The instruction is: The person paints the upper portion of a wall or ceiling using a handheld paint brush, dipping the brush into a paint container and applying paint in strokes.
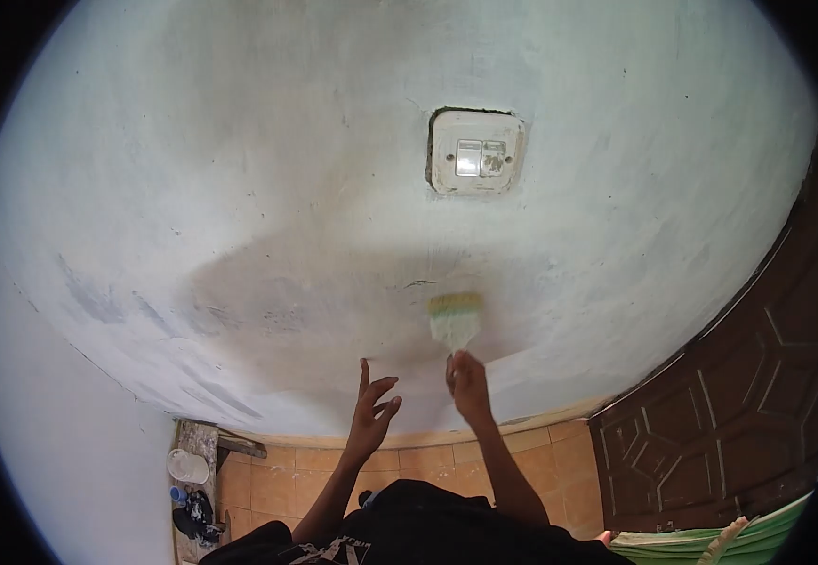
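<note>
My right hand (470,387) is closed round the handle of a paintbrush (455,327), its bristles pointing up against the pale wall (352,217). The brush has yellowish bristles with a greenish band and looks slightly blurred. To the left, my left hand (372,415) is held up close to the wall with nothing in it, index finger stretched upward and the other fingers apart. Above the brush, a white light switch (478,153) with paint smears is set in the wall. Grey patches and a broad shadow mark the wall around the brush.
A wooden bench (200,443) at lower left bears a white tub (188,467), a blue cup (178,493) and a dark bundle (198,518). On the right stands a brown panelled door (720,414), with green cloth (710,543) below it. Orange tiles (315,476) cover the floor.
</note>
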Demonstrator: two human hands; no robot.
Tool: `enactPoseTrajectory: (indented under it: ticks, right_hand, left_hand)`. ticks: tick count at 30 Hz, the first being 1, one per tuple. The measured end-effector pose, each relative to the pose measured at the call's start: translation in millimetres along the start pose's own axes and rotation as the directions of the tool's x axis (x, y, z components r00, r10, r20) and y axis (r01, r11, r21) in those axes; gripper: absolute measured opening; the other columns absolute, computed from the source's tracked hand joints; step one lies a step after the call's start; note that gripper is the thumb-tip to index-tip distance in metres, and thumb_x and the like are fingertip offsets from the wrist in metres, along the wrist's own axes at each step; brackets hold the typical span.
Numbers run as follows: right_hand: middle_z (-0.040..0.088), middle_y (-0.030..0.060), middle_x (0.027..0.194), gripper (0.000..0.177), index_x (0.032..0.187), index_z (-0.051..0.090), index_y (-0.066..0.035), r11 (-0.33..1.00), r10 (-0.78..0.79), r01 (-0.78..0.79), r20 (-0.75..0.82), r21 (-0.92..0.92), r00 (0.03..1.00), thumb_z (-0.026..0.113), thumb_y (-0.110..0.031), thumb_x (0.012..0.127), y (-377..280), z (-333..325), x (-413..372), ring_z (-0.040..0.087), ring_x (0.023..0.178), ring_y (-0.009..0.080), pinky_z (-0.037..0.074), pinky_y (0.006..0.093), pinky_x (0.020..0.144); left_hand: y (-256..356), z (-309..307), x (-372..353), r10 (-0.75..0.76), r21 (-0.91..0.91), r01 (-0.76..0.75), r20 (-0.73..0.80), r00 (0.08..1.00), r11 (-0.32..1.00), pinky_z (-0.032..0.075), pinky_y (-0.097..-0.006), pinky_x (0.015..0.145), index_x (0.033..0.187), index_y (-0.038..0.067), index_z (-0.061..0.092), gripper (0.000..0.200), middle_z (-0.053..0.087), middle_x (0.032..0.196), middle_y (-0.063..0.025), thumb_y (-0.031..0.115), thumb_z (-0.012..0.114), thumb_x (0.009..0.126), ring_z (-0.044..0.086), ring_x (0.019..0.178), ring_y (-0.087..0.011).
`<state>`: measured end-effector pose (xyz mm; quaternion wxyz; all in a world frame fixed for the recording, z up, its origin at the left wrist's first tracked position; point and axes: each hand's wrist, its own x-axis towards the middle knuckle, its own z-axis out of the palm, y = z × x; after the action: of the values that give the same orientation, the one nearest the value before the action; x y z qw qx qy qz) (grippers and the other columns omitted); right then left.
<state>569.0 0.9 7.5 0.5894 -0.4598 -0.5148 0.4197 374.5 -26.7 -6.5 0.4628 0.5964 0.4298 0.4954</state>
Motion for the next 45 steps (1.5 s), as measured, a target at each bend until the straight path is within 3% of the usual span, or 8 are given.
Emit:
enactPoseTrajectory:
  ticks: [5, 11, 17, 27, 30, 33, 40, 45]
  right_hand:
    - [0.034, -0.0065, 0.054, 0.042, 0.073, 0.042, -0.011, 0.982, 0.143, -0.144, 0.018, 0.123, 0.99, 0.036, -0.042, 0.101, -7, 1, -35, 0.03, 0.044, 0.0032, 0.024, 0.0206, 0.04]
    - [0.033, -0.0065, 0.055, 0.042, 0.077, 0.044, -0.011, 0.987, -0.028, 0.014, 0.087, 0.158, 0.996, 0.037, -0.045, 0.1, -100, -7, 21, 0.029, 0.044, 0.0028, 0.023, 0.0202, 0.04]
    - [0.032, -0.0066, 0.055, 0.044, 0.074, 0.042, -0.011, 0.989, 0.116, -0.123, 0.087, 0.082, 0.989, 0.039, -0.047, 0.099, 47, -8, -28, 0.029, 0.044, 0.003, 0.023, 0.0203, 0.04]
    - [0.036, -0.0056, 0.057, 0.05, 0.074, 0.044, -0.008, 0.992, -0.025, 0.017, 0.063, 0.124, 0.998, 0.036, -0.05, 0.099, -68, -11, 24, 0.034, 0.048, 0.0042, 0.027, 0.0221, 0.045]
    - [0.036, -0.0057, 0.057, 0.05, 0.074, 0.045, -0.008, 0.999, -0.029, 0.029, 0.023, -0.013, 0.999, 0.037, -0.05, 0.099, 11, -15, 14, 0.035, 0.049, 0.0044, 0.028, 0.0228, 0.045]
    - [0.033, -0.0065, 0.053, 0.044, 0.068, 0.039, -0.013, 0.971, 0.231, -0.23, 0.007, 0.063, 0.973, 0.04, -0.043, 0.1, 60, -5, -34, 0.029, 0.043, 0.0031, 0.023, 0.0211, 0.04]
    - [0.035, -0.005, 0.055, 0.049, 0.073, 0.043, -0.009, 0.995, -0.021, 0.018, 0.035, 0.101, 0.999, 0.038, -0.051, 0.098, -49, -2, 11, 0.03, 0.047, 0.0043, 0.024, 0.0231, 0.044]
    - [0.033, -0.0064, 0.053, 0.047, 0.068, 0.04, -0.01, 0.998, -0.055, 0.054, 0.019, 0.038, 0.998, 0.037, -0.045, 0.1, 17, -5, 18, 0.029, 0.043, 0.0034, 0.023, 0.0211, 0.04]
  left_hand:
    - [-2, 1, 6, -0.048, -0.076, 0.049, 0.017, 0.999, 0.996, 0.049, -0.034, 0.091, 0.127, 0.005, 0.05, 0.036, 0.005, 0.157, -0.0129, 0.012, 0.059, 0.092, 0.051, 0.121, -0.0249]
    - [-3, 3, 3, -0.077, -0.081, 0.079, 0.027, 0.997, 0.994, 0.05, -0.0334, 0.091, 0.13, 0.004, 0.047, 0.039, 0.002, 0.157, -0.0122, 0.012, 0.057, 0.093, 0.05, 0.122, -0.0266]
    - [-2, 5, 6, -0.061, -0.057, 0.063, 0.037, 0.997, 0.996, 0.049, -0.0338, 0.091, 0.129, 0.003, 0.049, 0.038, 0.001, 0.157, -0.012, 0.012, 0.058, 0.093, 0.052, 0.12, -0.0262]
    - [3, 18, 7, -0.064, -0.196, 0.069, 0.03, 0.998, 0.978, 0.05, -0.0322, 0.089, 0.127, 0.002, 0.05, 0.039, -0.004, 0.157, -0.0108, 0.013, 0.06, 0.092, 0.056, 0.115, -0.0241]
    - [-1, 13, 7, -0.093, -0.21, 0.102, 0.052, 0.994, 0.972, 0.05, -0.0318, 0.089, 0.128, 0.002, 0.049, 0.039, 0.002, 0.157, -0.0113, 0.013, 0.06, 0.092, 0.056, 0.113, -0.023]
    - [-17, -3, 8, -0.126, -0.216, 0.156, 0.148, 0.981, 0.964, 0.05, -0.0315, 0.089, 0.125, 0.001, 0.052, 0.036, 0.008, 0.156, -0.0112, 0.013, 0.06, 0.092, 0.057, 0.112, -0.0222]
    - [-14, -3, 8, -0.184, -0.243, 0.219, 0.157, 0.97, 0.945, 0.053, -0.0305, 0.085, 0.12, -0.001, 0.055, 0.031, 0.013, 0.154, -0.0099, 0.013, 0.059, 0.093, 0.058, 0.109, -0.0215]
    - [-6, -3, 8, -0.109, -0.185, 0.135, 0.146, 0.983, 0.973, 0.053, -0.031, 0.083, 0.124, 0.0, 0.053, 0.034, 0.011, 0.155, -0.0091, 0.014, 0.057, 0.094, 0.057, 0.11, -0.0211]
